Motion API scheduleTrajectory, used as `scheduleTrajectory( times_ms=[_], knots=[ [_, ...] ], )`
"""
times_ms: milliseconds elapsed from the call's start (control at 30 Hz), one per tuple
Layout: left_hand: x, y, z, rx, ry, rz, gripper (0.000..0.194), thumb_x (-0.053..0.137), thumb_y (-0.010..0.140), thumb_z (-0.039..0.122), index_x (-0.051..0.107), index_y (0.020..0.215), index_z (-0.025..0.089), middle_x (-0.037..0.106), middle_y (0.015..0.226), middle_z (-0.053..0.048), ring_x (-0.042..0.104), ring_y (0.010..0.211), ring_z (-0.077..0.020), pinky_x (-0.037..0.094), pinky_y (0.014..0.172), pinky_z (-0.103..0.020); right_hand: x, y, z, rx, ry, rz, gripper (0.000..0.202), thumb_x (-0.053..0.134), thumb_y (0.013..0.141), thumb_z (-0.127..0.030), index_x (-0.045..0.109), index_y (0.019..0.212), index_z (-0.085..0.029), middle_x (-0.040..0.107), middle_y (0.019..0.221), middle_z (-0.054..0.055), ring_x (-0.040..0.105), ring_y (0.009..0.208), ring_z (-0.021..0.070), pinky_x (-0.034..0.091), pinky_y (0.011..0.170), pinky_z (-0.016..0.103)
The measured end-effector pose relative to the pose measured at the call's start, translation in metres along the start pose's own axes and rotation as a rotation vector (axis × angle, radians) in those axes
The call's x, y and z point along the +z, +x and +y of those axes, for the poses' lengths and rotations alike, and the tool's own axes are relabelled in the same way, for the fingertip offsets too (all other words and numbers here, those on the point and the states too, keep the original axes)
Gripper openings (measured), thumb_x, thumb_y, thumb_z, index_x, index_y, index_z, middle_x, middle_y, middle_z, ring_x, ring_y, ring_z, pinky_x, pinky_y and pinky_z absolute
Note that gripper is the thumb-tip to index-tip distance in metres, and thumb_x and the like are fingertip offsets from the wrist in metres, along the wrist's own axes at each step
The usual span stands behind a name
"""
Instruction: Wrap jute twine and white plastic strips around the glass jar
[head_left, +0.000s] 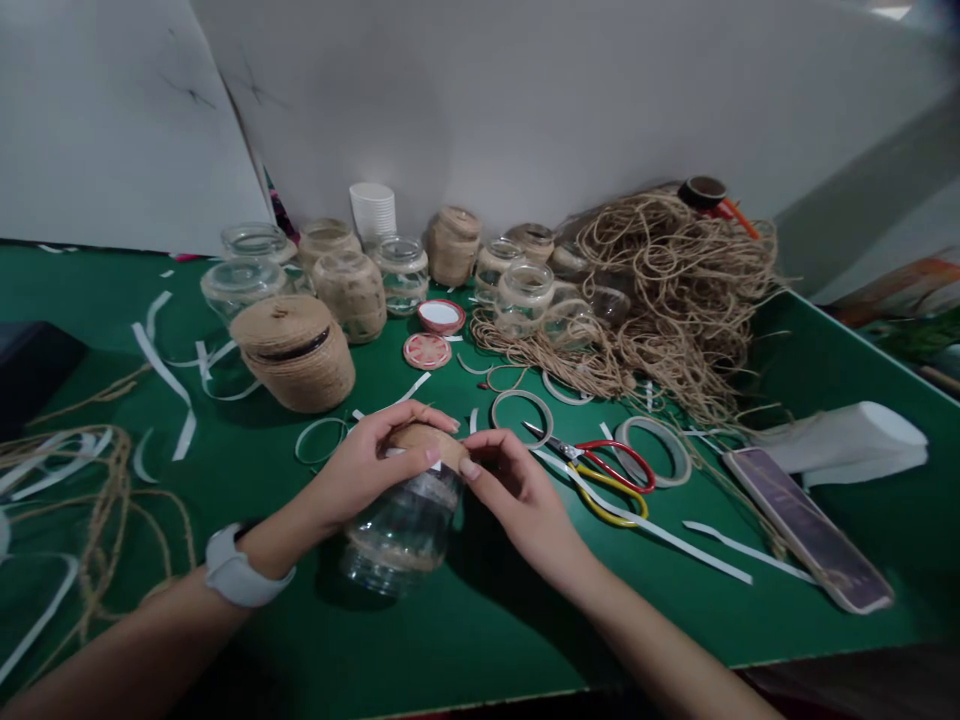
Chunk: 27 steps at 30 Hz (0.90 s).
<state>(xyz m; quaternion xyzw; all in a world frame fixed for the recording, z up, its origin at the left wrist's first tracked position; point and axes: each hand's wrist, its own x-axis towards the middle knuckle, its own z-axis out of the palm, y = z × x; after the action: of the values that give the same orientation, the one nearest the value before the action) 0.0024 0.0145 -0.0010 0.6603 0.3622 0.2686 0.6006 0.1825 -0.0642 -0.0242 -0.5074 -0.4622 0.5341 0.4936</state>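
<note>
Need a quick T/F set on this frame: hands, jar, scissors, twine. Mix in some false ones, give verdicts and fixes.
1. The left grip is on the glass jar. True.

2. The right grip is holding the scissors. False: the scissors lie on the green table; the right grip is at the base end of the glass jar.

3. The scissors have two red handles. False: one is red, the other yellow.

4. The big heap of twine is farther from the wearer than the scissors. True.

5. The watch is worn on the right arm. False: the watch is on the left one.

6. A stack of white cups stands near the wall. True.
</note>
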Motion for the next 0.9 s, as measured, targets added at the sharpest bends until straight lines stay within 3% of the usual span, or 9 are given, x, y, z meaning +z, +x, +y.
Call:
scheduleTrajectory(
  times_ms=[167, 333, 433, 700, 800, 900],
  knots=[
    [-0.002, 0.000, 0.007, 0.001, 0.058, -0.063, 0.034, 0.073, 0.073, 0.036, 0.070, 0.104, 0.022, 0.069, 0.116, -0.005, 0.062, 0.109, -0.0295, 0.047, 0.092, -0.038, -0.001, 0.004, -0.003, -0.020, 0.041, -0.028, 0.031, 0.070, 0.083, -0.045, 0.060, 0.102, -0.023, 0.061, 0.102, 0.003, 0.059, 0.089, 0.0165, 0.049, 0.080, 0.030],
    [0.000, -0.009, 0.016, -0.232, -0.168, -0.010, 0.043, 0.071, 0.073, 0.028, 0.066, 0.116, 0.025, 0.068, 0.112, -0.004, 0.066, 0.094, -0.0247, 0.051, 0.073, -0.031, 0.001, 0.011, -0.008, 0.027, 0.066, -0.085, 0.034, 0.073, 0.080, -0.042, 0.060, 0.105, -0.023, 0.064, 0.104, 0.003, 0.060, 0.090, 0.0166, 0.049, 0.080, 0.030],
    [0.003, -0.012, 0.020, -0.299, -0.243, 0.036, 0.045, 0.070, 0.073, 0.024, 0.065, 0.117, 0.024, 0.070, 0.104, -0.004, 0.067, 0.084, -0.0217, 0.049, 0.064, -0.027, 0.004, 0.013, -0.012, 0.037, 0.098, -0.096, 0.033, 0.073, 0.079, -0.042, 0.061, 0.105, -0.024, 0.065, 0.106, 0.002, 0.061, 0.094, 0.0177, 0.050, 0.084, 0.032],
    [0.006, -0.010, 0.023, -0.322, -0.319, 0.085, 0.032, 0.076, 0.069, 0.026, 0.070, 0.100, 0.021, 0.070, 0.093, -0.003, 0.066, 0.085, -0.0211, 0.049, 0.066, -0.027, 0.011, 0.014, -0.015, 0.083, 0.196, -0.063, 0.035, 0.078, 0.074, -0.043, 0.060, 0.097, -0.024, 0.067, 0.101, 0.001, 0.062, 0.094, 0.0181, 0.050, 0.084, 0.032],
    [0.007, -0.009, 0.021, -0.333, -0.305, 0.063, 0.032, 0.075, 0.069, 0.026, 0.070, 0.100, 0.021, 0.070, 0.089, -0.001, 0.066, 0.080, -0.0194, 0.048, 0.064, -0.027, 0.010, 0.013, -0.014, 0.091, 0.173, -0.065, 0.034, 0.078, 0.075, -0.044, 0.059, 0.095, -0.024, 0.065, 0.093, 0.000, 0.062, 0.089, 0.0179, 0.051, 0.078, 0.030],
    [0.011, -0.009, 0.018, -0.302, -0.247, 0.080, 0.034, 0.076, 0.067, 0.028, 0.071, 0.100, 0.021, 0.072, 0.092, -0.003, 0.067, 0.081, -0.0212, 0.049, 0.066, -0.029, 0.005, 0.011, -0.012, 0.049, 0.130, -0.086, 0.033, 0.075, 0.079, -0.046, 0.058, 0.098, -0.024, 0.066, 0.097, 0.001, 0.063, 0.095, 0.0187, 0.052, 0.083, 0.032]
  ],
)
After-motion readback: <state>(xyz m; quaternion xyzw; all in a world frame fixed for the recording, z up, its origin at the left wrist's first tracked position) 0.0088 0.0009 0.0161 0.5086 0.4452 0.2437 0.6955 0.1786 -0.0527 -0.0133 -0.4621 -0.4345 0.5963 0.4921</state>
